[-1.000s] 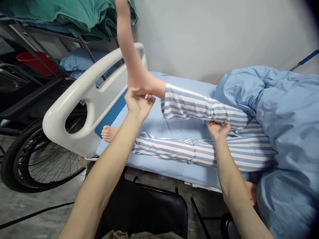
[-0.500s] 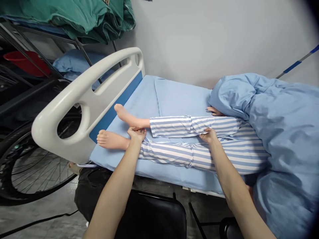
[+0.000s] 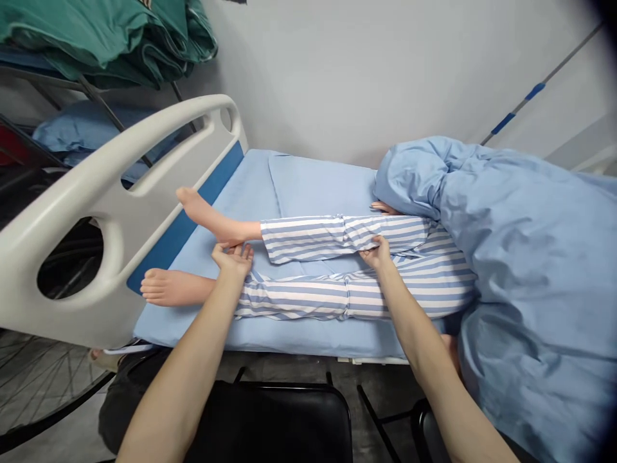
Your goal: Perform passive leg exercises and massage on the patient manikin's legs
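Observation:
A manikin in blue-and-white striped trousers lies on a bed, upper body under a blue quilt point(image 3: 525, 218). My left hand point(image 3: 234, 258) is palm up beneath the heel of its far foot point(image 3: 205, 215), cradling it. With fingers curled at the back of the knee, my right hand point(image 3: 376, 252) holds the far leg point(image 3: 308, 236) from below. That leg appears raised a little off the mattress. Closer to me, the near leg point(image 3: 299, 297) lies flat, its bare foot point(image 3: 176, 287) under no hand; my left wrist crosses in front of its ankle.
A white and blue footboard point(image 3: 159, 148) closes the bed's left end. Behind it stands a rack with green cloth point(image 3: 106, 38). A black chair point(image 3: 289, 418) sits at the near bedside. A pole with blue bands point(image 3: 535, 91) leans along the wall at right.
The view has swung right, so everything sits further left. Both hands have raised the manikin's far leg slightly, and its foot is further from the near foot.

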The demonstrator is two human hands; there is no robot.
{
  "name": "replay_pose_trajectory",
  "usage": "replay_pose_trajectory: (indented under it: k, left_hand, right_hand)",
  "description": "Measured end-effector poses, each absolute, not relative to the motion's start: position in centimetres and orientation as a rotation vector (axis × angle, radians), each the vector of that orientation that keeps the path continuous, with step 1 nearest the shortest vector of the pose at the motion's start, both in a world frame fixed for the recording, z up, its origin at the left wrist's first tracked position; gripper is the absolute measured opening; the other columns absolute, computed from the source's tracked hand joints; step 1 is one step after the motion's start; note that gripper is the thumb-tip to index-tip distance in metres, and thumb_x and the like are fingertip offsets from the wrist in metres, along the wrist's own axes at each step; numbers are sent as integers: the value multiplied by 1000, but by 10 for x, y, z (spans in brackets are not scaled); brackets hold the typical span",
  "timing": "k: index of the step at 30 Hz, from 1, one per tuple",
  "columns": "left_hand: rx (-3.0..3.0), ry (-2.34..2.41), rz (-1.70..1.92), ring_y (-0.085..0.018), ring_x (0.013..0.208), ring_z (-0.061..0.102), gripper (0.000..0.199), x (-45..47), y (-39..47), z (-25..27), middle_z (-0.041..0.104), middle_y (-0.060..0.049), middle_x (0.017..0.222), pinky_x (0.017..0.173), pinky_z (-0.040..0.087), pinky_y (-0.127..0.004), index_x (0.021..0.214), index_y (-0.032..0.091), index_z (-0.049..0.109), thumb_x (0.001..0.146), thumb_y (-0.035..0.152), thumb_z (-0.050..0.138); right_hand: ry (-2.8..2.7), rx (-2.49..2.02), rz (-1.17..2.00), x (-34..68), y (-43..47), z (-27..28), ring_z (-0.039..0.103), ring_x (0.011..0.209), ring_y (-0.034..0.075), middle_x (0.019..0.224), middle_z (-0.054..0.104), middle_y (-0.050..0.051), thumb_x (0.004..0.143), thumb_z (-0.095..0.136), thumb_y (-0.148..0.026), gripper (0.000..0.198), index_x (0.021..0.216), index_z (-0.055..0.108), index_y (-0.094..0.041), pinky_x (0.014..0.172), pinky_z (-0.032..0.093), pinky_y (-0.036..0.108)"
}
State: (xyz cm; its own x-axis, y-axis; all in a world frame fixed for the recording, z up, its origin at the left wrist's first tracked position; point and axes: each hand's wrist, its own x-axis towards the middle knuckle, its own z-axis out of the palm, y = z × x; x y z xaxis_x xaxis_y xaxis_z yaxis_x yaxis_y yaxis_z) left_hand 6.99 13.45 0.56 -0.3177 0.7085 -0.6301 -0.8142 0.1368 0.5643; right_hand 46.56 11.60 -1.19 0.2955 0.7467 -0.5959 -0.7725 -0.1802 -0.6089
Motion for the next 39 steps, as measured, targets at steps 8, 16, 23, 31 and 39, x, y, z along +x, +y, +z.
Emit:
replay_pose_trajectory:
  k: [8, 16, 23, 31, 39]
  left_hand:
    - [253, 934, 1593, -22, 117, 56, 17, 91, 150, 115, 64, -4, 118, 88, 47, -34, 86, 21, 52, 75, 34, 47]
    - [681, 658, 1427, -23, 118, 62, 39, 106, 146, 218, 62, -1, 106, 79, 48, -25, 83, 12, 58, 93, 28, 25]
    - [517, 671, 1472, -15, 84, 64, 22, 88, 140, 173, 63, -4, 96, 62, 43, -22, 83, 14, 56, 85, 29, 39]
    - [-42, 840, 1517, -14, 63, 51, 19, 64, 117, 21, 59, -4, 80, 54, 41, -25, 85, 20, 51, 82, 39, 48]
    - [-232, 842, 1508, -15, 64, 53, 14, 64, 108, -22, 57, -4, 78, 57, 43, -27, 83, 20, 49, 77, 31, 53]
  right_hand:
    - [-103, -954, 1340, 469, 116, -9, 66, 63, 14, 67, 66, -1, 77, 49, -24, 7, 82, 53, -22, 58, 59, 26]
    - [-204, -922, 1315, 471, 109, -5, 69, 97, 19, 97, 70, 7, 79, 49, -32, 15, 87, 55, -21, 61, 58, 25]
    - [-184, -855, 1281, 473, 108, -6, 68, 80, 16, 79, 65, 0, 78, 50, -32, 10, 81, 49, -23, 61, 59, 27]
    - [-130, -1135, 1429, 473, 115, -16, 65, 71, 15, 79, 67, 1, 79, 49, -21, 15, 92, 56, -21, 60, 61, 29]
    - [-122, -1306, 1429, 473, 117, -22, 67, 70, 18, 81, 69, 2, 71, 48, -10, 27, 94, 56, -21, 56, 62, 31]
